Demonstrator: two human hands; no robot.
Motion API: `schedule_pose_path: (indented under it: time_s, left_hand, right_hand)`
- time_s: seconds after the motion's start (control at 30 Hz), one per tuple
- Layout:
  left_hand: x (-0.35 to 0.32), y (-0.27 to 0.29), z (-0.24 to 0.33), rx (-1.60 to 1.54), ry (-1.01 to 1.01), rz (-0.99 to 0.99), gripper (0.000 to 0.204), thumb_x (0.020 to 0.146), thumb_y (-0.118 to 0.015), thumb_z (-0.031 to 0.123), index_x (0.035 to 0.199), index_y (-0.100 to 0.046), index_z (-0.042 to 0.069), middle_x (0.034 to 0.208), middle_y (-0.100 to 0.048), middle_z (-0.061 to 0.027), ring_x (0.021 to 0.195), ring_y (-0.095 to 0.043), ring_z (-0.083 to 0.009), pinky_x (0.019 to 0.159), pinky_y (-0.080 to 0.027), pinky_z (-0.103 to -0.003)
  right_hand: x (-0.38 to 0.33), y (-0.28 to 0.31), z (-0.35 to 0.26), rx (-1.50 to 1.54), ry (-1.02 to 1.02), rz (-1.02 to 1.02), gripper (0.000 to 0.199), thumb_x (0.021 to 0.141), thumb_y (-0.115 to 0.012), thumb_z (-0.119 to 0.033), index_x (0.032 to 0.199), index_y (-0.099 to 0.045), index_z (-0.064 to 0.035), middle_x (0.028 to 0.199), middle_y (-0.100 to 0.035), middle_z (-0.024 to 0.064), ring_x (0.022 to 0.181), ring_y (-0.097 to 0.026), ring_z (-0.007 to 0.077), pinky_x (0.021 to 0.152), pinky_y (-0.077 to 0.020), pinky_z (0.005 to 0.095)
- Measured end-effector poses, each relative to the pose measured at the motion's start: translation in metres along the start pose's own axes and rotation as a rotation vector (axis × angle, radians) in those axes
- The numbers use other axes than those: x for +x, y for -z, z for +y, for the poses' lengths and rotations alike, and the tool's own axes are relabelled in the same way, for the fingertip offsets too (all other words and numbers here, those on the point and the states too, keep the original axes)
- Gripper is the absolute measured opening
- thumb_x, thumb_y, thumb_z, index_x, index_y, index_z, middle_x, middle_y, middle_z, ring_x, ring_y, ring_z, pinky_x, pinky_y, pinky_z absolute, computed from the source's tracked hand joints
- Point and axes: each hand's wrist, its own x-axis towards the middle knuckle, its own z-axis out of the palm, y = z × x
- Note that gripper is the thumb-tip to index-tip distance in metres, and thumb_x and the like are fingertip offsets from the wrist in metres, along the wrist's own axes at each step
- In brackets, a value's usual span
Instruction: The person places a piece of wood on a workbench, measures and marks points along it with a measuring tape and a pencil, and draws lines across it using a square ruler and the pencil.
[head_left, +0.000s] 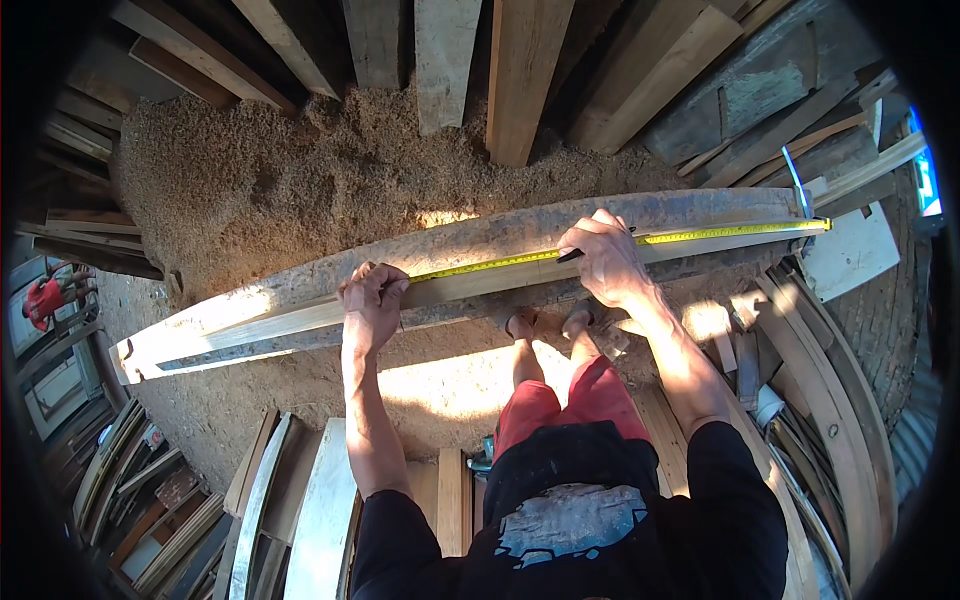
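Yellow tape stretched along a plank

Outdoors, a long pale wooden plank (pixel 300 315) lies across a floor of loose sawdust (pixel 260 190), running from lower left to upper right. Along its top runs a yellow measuring tape (pixel 700 237), pulled out to the plank's right end. The left hand (pixel 372 298) is closed in a fist on the tape's near end, pressing it to the wood. The right hand (pixel 605 258) rests fingers-down on the plank, pinching a small dark marker against the tape. Rough timber boards (pixel 520 70) lean beyond the sawdust. Curved wooden strips (pixel 840 400) are stacked to the right.
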Motion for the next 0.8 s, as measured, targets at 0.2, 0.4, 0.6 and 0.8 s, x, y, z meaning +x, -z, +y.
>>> schedule_pose_path:
  time_s: [0.2,0.4,0.6,0.8]
  left_hand:
    - [0.0008,0.0010,0.0041,0.001,-0.007,-0.003,0.007,0.090,-0.073,0.018,0.091,-0.074,0.010,0.082,-0.066,-0.0050,0.086,-0.063,-0.0267,0.089,-0.041,-0.043]
    - [-0.0003,0.0011,-0.0010,-0.033,-0.002,-0.016,0.007,0.091,-0.072,0.017,0.092,-0.074,0.011,0.082,-0.066,-0.0052,0.087,-0.063,-0.0272,0.091,-0.040,-0.044]
    - [0.0001,0.0014,0.0015,0.000,-0.025,-0.010,0.007,0.091,-0.071,0.017,0.094,-0.073,0.010,0.083,-0.067,-0.0060,0.087,-0.063,-0.0280,0.092,-0.039,-0.045]
    - [0.0006,0.0015,0.0006,0.017,-0.038,-0.005,0.007,0.090,-0.072,0.017,0.092,-0.074,0.011,0.082,-0.067,-0.0062,0.087,-0.064,-0.0282,0.090,-0.040,-0.044]
  right_hand:
    - [-0.0004,-0.0007,0.0004,-0.007,-0.022,-0.017,0.027,0.072,-0.064,0.003,0.093,-0.071,-0.0133,0.089,-0.066,0.0033,0.094,-0.058,0.0292,0.086,-0.0443,0.0439]
    - [0.0012,-0.0014,-0.0032,-0.019,-0.026,-0.017,0.027,0.071,-0.064,0.003,0.092,-0.070,-0.0127,0.090,-0.067,0.0037,0.094,-0.058,0.0298,0.085,-0.0446,0.0441]
    - [0.0030,0.0016,-0.0050,-0.024,-0.048,-0.055,0.026,0.073,-0.064,0.002,0.094,-0.070,-0.0130,0.091,-0.067,0.0045,0.097,-0.058,0.0301,0.087,-0.0443,0.0448]
    - [0.0046,0.0011,-0.0049,-0.032,-0.056,-0.089,0.025,0.074,-0.064,0.000,0.095,-0.070,-0.0124,0.091,-0.067,0.0050,0.098,-0.058,0.0305,0.089,-0.0435,0.0454]
